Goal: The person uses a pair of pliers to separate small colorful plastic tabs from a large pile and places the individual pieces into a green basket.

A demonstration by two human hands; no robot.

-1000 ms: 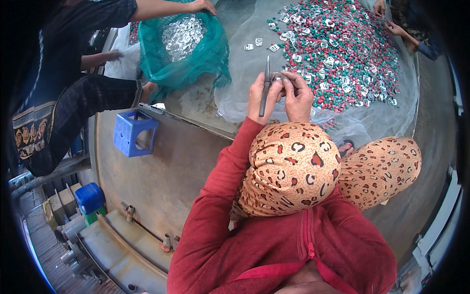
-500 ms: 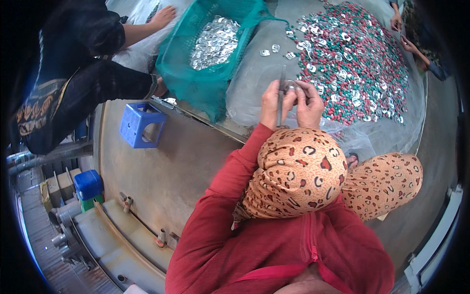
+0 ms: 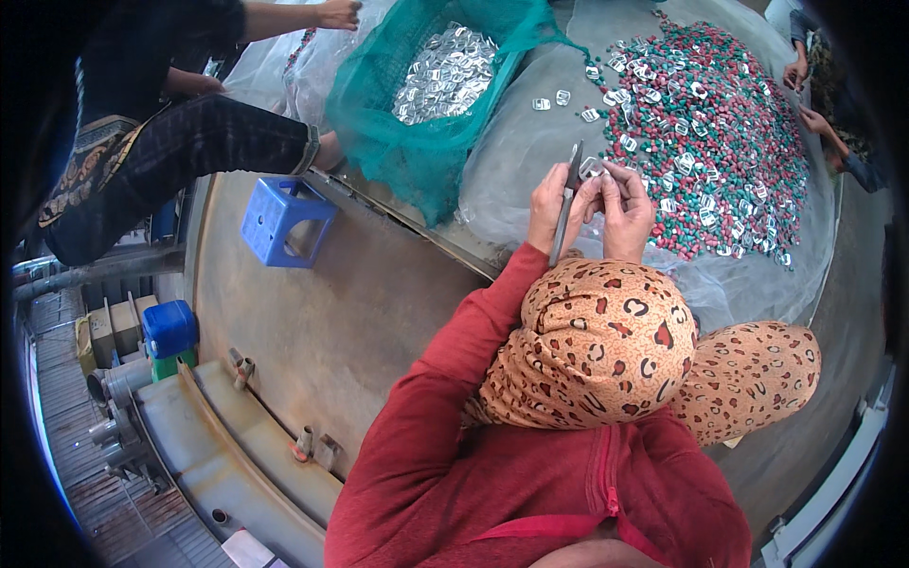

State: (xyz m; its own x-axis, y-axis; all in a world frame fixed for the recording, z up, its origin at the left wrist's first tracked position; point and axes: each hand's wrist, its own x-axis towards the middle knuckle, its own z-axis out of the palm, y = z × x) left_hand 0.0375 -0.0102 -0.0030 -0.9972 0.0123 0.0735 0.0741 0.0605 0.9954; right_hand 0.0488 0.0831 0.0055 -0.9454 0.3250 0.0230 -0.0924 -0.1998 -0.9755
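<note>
My left hand [image 3: 549,204] is closed round a slim, flat metal tool [image 3: 562,227] like a knife or file, its narrow end pointing up and away from me. Close on its right, my right hand [image 3: 629,214] pinches a small silver piece, shaped like a buckle [image 3: 591,168], near the tool's upper part. Fingertips of both hands meet around this piece, so part of it is hidden. Just beyond my hands spreads a wide heap of small red and green pellets [image 3: 705,123], with many similar silver pieces scattered through it.
A teal mesh-lined basket [image 3: 365,109] holds many silver pieces [image 3: 445,76]. Translucent sheeting [image 3: 511,142] lies under the heap. A blue stool [image 3: 270,222] stands on the floor at left. One co-worker [image 3: 189,142] is at far left; another person's hands [image 3: 812,118] are at far right.
The whole view has shifted, moving the scene slightly right. The metal tool now tilts more to the right in my left hand. The left co-worker's hand has lifted off the sheeting.
</note>
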